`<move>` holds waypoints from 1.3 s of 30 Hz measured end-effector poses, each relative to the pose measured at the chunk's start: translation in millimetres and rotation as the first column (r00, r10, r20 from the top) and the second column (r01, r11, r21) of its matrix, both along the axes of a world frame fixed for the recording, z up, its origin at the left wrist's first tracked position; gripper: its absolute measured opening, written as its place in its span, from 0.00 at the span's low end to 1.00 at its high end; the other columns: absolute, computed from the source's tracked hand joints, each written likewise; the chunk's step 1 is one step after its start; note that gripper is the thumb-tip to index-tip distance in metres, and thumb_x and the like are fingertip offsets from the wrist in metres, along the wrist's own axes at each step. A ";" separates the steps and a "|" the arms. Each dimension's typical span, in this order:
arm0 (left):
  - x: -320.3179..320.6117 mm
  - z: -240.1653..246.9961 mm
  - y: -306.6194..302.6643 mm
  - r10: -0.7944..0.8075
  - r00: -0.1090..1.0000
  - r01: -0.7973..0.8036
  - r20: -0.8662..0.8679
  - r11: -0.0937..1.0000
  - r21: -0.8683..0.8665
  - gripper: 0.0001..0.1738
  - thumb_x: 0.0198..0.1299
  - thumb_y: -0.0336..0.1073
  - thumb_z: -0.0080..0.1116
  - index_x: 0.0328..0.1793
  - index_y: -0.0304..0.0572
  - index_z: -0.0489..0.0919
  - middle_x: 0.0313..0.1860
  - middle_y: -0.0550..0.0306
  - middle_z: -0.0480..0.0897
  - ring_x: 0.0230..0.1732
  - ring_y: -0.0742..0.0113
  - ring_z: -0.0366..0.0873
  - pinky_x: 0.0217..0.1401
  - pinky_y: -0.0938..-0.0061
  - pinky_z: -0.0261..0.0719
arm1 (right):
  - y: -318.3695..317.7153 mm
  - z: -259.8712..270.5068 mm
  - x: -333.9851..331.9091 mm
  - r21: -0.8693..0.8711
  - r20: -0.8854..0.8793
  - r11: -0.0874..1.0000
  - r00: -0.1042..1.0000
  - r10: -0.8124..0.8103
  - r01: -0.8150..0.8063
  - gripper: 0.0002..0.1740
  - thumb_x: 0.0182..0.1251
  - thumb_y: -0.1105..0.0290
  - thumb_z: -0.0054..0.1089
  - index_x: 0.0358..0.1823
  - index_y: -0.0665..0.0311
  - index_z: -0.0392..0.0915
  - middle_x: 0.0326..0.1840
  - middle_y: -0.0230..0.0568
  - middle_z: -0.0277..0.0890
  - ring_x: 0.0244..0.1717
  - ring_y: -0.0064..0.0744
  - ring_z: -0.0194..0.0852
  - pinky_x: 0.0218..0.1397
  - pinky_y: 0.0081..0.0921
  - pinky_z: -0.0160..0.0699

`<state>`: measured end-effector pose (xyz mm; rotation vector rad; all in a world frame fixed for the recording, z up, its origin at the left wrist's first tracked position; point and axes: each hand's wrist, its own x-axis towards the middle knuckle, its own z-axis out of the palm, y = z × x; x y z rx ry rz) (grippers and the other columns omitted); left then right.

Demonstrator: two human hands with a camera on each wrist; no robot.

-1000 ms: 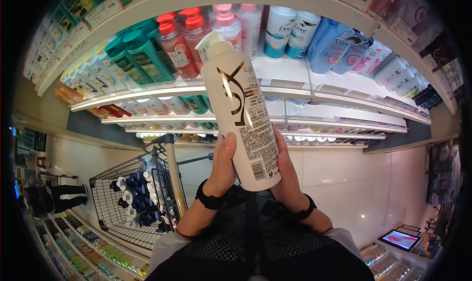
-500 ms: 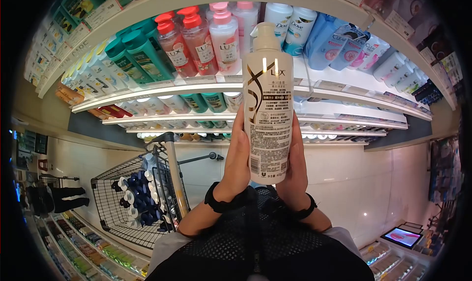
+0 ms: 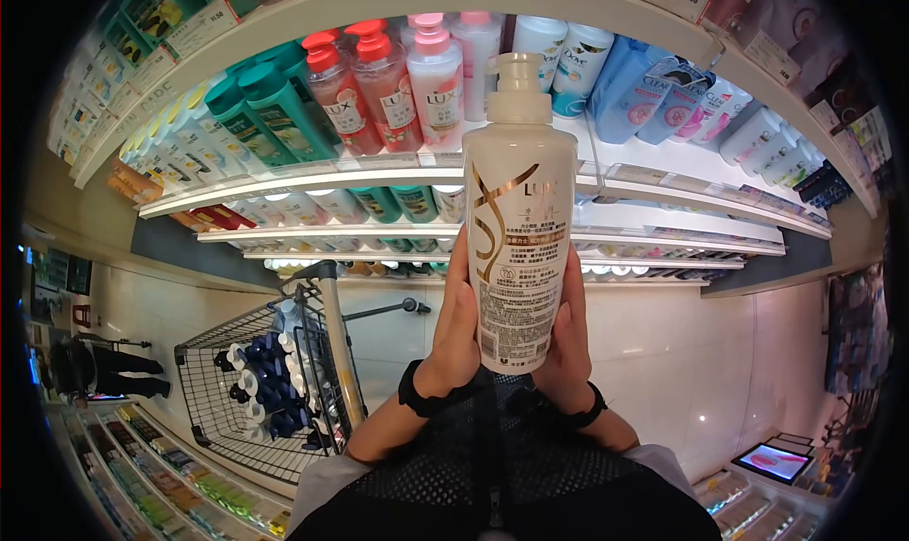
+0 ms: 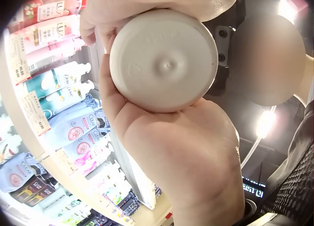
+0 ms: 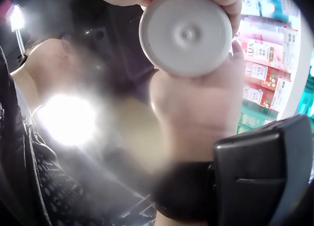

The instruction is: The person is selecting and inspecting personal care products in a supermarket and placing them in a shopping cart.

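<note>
A white LUX pump bottle [image 3: 519, 229] with a cream pump top stands nearly upright in front of the chest, its text-covered label facing me. My left hand [image 3: 453, 342] holds its lower left side, and my right hand [image 3: 566, 352] grips the lower right. From below, the left wrist view shows the round base [image 4: 164, 62] with the left palm under one edge and fingers along the side. In the right wrist view the same base sits between both hands, the right palm against it. Most fingers are hidden behind the bottle.
Red and pink LUX bottles [image 3: 393, 106], green bottles [image 3: 270, 110] and Dove bottles [image 3: 579, 68] line the lit shelf [image 3: 431, 162] ahead. A shopping cart [image 3: 331, 342] with several white and dark-blue bottles stands at left. Farther left is another person [image 3: 118, 371].
The pump bottle has swung from a leftward tilt to nearly upright and shifted right. It has turned so more of the label text faces me. Both hands kept hold; the cart stayed put.
</note>
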<state>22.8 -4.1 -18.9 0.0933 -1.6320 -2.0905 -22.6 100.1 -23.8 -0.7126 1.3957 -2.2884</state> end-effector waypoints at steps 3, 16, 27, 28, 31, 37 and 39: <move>1.3 1.4 -3.0 -0.099 0.995 0.099 -0.021 0.995 0.008 0.36 0.64 0.51 0.23 0.68 0.31 0.34 0.69 0.47 0.43 0.69 0.62 0.41 0.68 0.71 0.39 | 1.6 -2.3 1.5 -0.011 0.003 1.000 1.000 -0.008 0.008 0.36 0.65 0.57 0.32 0.67 0.68 0.32 0.68 0.46 0.41 0.67 0.34 0.44 0.66 0.32 0.47; 1.6 5.9 -0.3 -0.122 0.992 0.122 -0.027 0.992 -0.016 0.37 0.64 0.51 0.25 0.67 0.28 0.36 0.68 0.45 0.44 0.69 0.61 0.42 0.67 0.71 0.39 | 2.9 2.3 3.1 -0.061 0.044 0.998 0.999 0.007 -0.004 0.33 0.66 0.60 0.28 0.67 0.67 0.32 0.69 0.46 0.40 0.67 0.36 0.45 0.66 0.33 0.47; 0.0 18.2 1.8 -0.080 0.997 0.080 -0.001 0.996 0.034 0.32 0.65 0.46 0.23 0.67 0.28 0.40 0.65 0.47 0.55 0.63 0.65 0.55 0.64 0.74 0.52 | 3.5 15.9 0.0 -0.064 0.049 0.998 0.999 0.002 0.002 0.34 0.64 0.61 0.31 0.67 0.67 0.33 0.68 0.46 0.41 0.67 0.35 0.44 0.66 0.32 0.46; -0.4 18.6 1.1 -0.084 0.996 0.085 -0.010 0.996 0.031 0.32 0.66 0.45 0.23 0.67 0.28 0.41 0.65 0.47 0.55 0.63 0.66 0.55 0.64 0.74 0.52 | 3.4 17.1 -0.2 -0.061 0.077 0.998 0.997 0.006 -0.002 0.34 0.64 0.61 0.32 0.67 0.67 0.33 0.68 0.46 0.41 0.67 0.35 0.44 0.66 0.31 0.45; -0.7 20.6 -0.9 -0.077 0.997 0.077 -0.010 0.997 0.022 0.31 0.66 0.45 0.23 0.67 0.28 0.41 0.64 0.48 0.55 0.63 0.66 0.56 0.64 0.74 0.52 | 3.5 22.3 -2.8 -0.059 0.096 0.998 0.995 0.036 -0.031 0.35 0.63 0.61 0.32 0.67 0.68 0.33 0.68 0.45 0.41 0.67 0.34 0.44 0.67 0.31 0.45; 0.0 21.5 -9.4 -0.177 0.984 0.180 -0.035 0.976 0.124 0.32 0.66 0.45 0.23 0.68 0.32 0.35 0.68 0.48 0.47 0.68 0.65 0.47 0.67 0.73 0.45 | -0.4 29.6 -5.6 0.027 0.025 0.998 0.999 0.048 -0.049 0.35 0.64 0.59 0.31 0.67 0.68 0.32 0.69 0.45 0.41 0.68 0.33 0.44 0.67 0.30 0.45; 0.1 21.6 -10.7 -0.184 0.982 0.188 -0.040 0.972 0.142 0.32 0.66 0.45 0.23 0.68 0.32 0.35 0.68 0.48 0.47 0.67 0.65 0.47 0.67 0.73 0.45 | -1.6 30.2 -5.9 0.040 0.017 0.998 0.999 0.042 -0.042 0.35 0.65 0.59 0.30 0.67 0.68 0.33 0.69 0.45 0.41 0.67 0.33 0.44 0.67 0.30 0.45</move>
